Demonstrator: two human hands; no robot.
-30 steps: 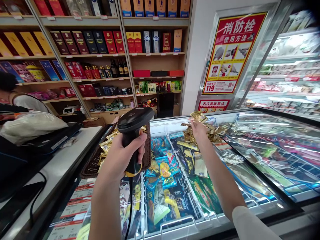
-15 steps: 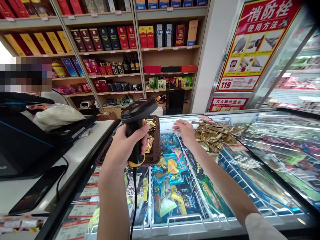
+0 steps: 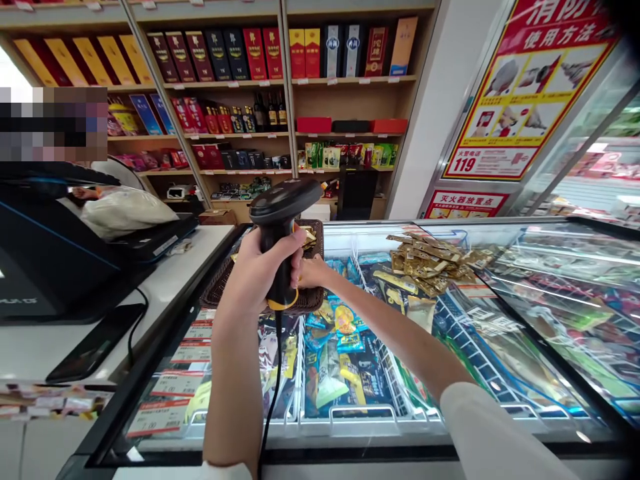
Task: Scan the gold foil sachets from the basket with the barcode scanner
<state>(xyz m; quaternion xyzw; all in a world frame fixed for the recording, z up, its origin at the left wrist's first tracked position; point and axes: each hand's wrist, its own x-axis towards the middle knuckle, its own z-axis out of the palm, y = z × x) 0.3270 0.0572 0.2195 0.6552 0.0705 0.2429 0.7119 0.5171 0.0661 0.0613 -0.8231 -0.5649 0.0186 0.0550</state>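
My left hand (image 3: 257, 270) is wrapped around the grip of a black and yellow barcode scanner (image 3: 287, 203), its cable hanging down. Just behind it, my right hand (image 3: 314, 272) is at the right side of a brown wicker basket (image 3: 313, 303); the scanner and left hand hide most of its fingers, so what it touches cannot be made out. Small gold packets (image 3: 309, 235) lie in the basket. To the right, a heap of gold-brown packets (image 3: 433, 260) rests on the freezer's glass top.
Beneath the glass of the chest freezer (image 3: 350, 430), wire baskets hold wrapped ice creams (image 3: 345, 320). A checkout counter (image 3: 183, 287) with a dark terminal (image 3: 50, 253) and a white bag (image 3: 130, 210) stands left, a person behind it. Shelves of boxes (image 3: 233, 57) line the back.
My right hand has moved left from near the gold-brown heap to the basket behind the scanner. My left hand still grips the scanner. The view has tilted down slightly.
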